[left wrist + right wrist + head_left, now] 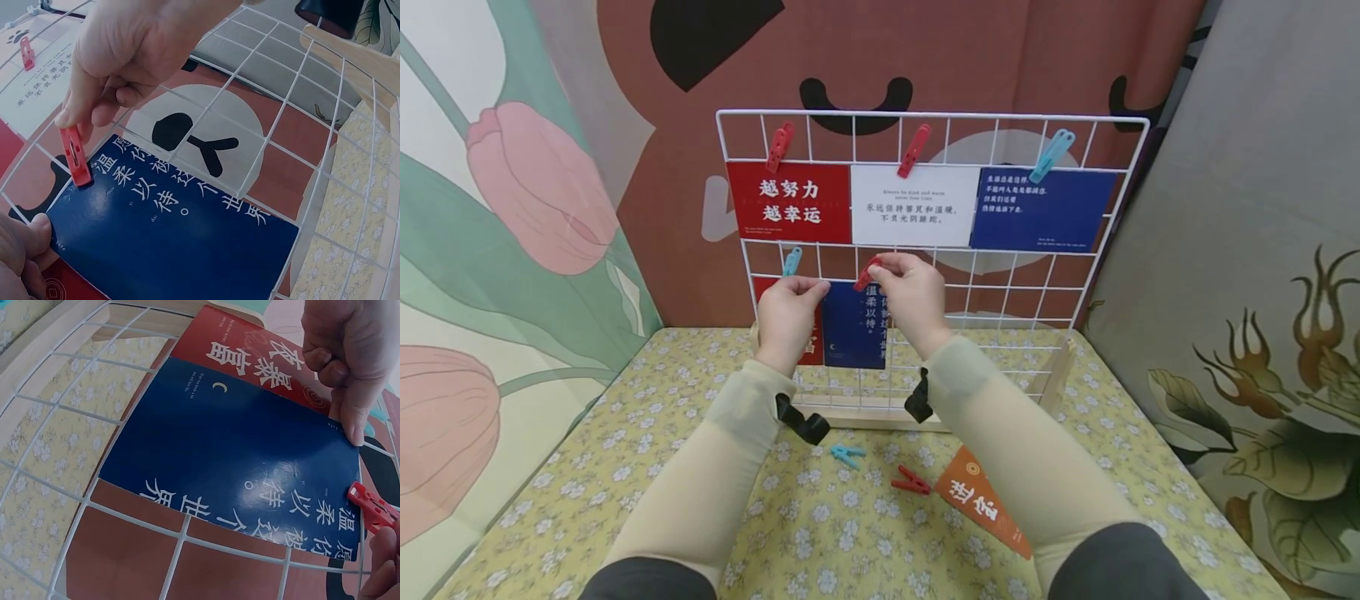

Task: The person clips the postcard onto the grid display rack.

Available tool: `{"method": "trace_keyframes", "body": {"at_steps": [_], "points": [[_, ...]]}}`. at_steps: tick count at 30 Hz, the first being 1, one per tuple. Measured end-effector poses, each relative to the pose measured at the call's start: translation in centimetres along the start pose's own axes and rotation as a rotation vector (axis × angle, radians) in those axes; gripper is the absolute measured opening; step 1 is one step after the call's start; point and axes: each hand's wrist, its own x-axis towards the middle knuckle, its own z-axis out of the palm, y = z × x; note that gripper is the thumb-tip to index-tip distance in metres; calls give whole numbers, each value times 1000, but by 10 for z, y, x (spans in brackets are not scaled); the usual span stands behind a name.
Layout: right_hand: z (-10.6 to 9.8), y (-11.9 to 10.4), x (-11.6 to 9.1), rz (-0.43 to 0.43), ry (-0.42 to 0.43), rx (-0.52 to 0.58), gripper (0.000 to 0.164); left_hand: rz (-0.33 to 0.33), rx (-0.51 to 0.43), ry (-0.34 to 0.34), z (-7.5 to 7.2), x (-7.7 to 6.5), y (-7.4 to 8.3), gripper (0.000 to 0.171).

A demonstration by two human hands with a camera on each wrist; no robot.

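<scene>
Against the white wire grid (1022,287) is a dark blue card (850,333) with white Chinese characters. My left hand (786,321) pinches its upper left corner between thumb and fingers. With thumb and fingertips, my right hand (913,296) pinches a red clothespin (76,156), whose jaws are at the card's top edge by the grid wire. Just left of the blue card hangs a red card (269,365), partly hidden by my left hand in the head view. A light blue clothespin (792,262) is at that card's top.
Along the upper row hang a red card (790,225), a white card (913,229) and a blue card (1037,221), each under a clothespin. On the flowered cloth lie a light blue clothespin (847,455), a red clothespin (912,481) and an orange card (981,504) partly under my right arm.
</scene>
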Motion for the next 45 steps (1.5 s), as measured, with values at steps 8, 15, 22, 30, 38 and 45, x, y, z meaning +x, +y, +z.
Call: {"method": "trace_keyframes", "body": {"at_steps": [8,15,22,30,38,45], "points": [[0,-5,0,-3,-54,-122,37,19,-20,0,0,-2,0,26],[0,-5,-2,-20,-75,-171,42,23,-49,12,0,-2,-2,23],[-3,1,-8,-93,-75,-189,42,50,-79,19,1,-6,-6,24],[-12,16,-22,-212,47,-131,30,70,-88,-13,1,-24,-16,26],[-25,41,-39,-221,43,-142,27,77,-89,-53,4,-41,-32,23],[-38,62,-61,-130,-25,-185,24,43,-60,-137,12,-57,-48,25]]}}
